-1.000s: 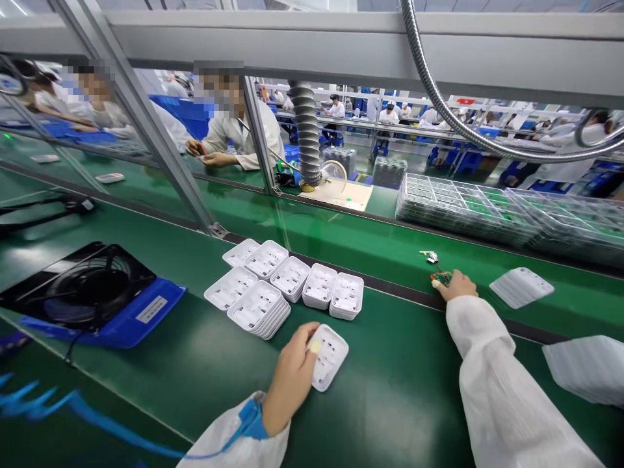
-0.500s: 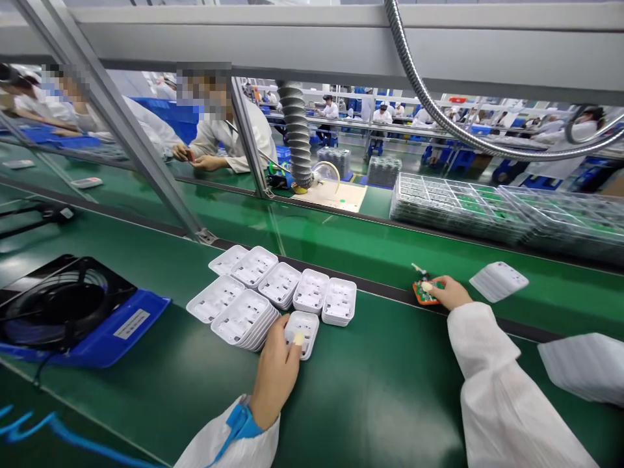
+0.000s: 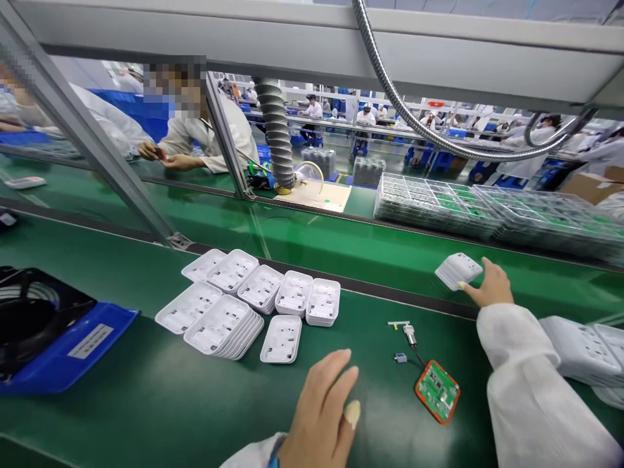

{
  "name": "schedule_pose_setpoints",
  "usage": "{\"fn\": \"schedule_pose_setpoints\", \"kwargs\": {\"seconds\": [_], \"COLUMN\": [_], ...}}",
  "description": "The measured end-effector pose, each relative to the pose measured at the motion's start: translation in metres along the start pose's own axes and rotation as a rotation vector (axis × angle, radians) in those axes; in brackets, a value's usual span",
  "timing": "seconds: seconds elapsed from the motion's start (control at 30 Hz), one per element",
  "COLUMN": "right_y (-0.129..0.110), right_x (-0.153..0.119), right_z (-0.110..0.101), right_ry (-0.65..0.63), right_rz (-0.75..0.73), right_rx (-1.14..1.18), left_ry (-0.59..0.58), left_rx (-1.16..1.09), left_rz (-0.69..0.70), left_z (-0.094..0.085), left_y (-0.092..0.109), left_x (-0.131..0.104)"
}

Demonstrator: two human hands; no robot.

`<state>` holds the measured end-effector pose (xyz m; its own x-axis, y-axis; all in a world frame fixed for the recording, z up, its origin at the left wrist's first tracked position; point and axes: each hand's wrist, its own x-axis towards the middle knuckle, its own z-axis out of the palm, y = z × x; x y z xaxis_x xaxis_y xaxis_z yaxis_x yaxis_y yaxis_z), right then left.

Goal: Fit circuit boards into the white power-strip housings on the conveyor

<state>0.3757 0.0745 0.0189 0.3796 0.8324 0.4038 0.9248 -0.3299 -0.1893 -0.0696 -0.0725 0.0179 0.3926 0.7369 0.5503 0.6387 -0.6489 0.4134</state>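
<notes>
My left hand [image 3: 319, 413] hovers over the green bench, fingers apart, holding nothing. Just beyond it lies a single white plastic cover [image 3: 281, 339], inner side up. On the bench between my hands rests a green circuit board [image 3: 437, 393] with an orange-red edge, wired to small connectors [image 3: 409, 335]. My right hand [image 3: 492, 286] reaches over the conveyor belt to a small stack of white covers [image 3: 458, 270]. Its thumb and fingers are spread at the near right side of that stack; contact is unclear. Finger cots cover both thumbs.
Several stacks of white covers [image 3: 234, 325] stand left of centre, with more white housings [image 3: 585, 348] at the right. A black fan in a blue frame [image 3: 92, 344] sits at left. Clear trays [image 3: 433, 205] line the belt's far side. A co-worker [image 3: 229, 130] sits opposite.
My left hand has let go of the single cover and come back toward me. My right hand has put the circuit board on the bench and reached out to the belt's covers.
</notes>
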Motion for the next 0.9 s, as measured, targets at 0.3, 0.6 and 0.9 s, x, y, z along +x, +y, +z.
{"fn": "schedule_pose_setpoints", "kwargs": {"seconds": [0.3,0.6,0.9], "right_y": [-0.03,-0.119,-0.194], "right_x": [0.008,-0.127,-0.233], "right_z": [0.018,-0.054,-0.065], "right_ry": [0.027,-0.697,-0.861], "right_rz": [0.023,-0.118,-0.256], "right_rx": [0.249,1.078,1.191], "left_ry": [-0.089,-0.13,-0.168], "left_rx": [0.041,0.016,-0.722], "left_rz": [-0.069,0.024,-0.634], "left_z": [0.007,0.006,-0.005], "left_y": [0.0,0.005,-0.002], "left_x": [0.007,0.014,-0.012]}}
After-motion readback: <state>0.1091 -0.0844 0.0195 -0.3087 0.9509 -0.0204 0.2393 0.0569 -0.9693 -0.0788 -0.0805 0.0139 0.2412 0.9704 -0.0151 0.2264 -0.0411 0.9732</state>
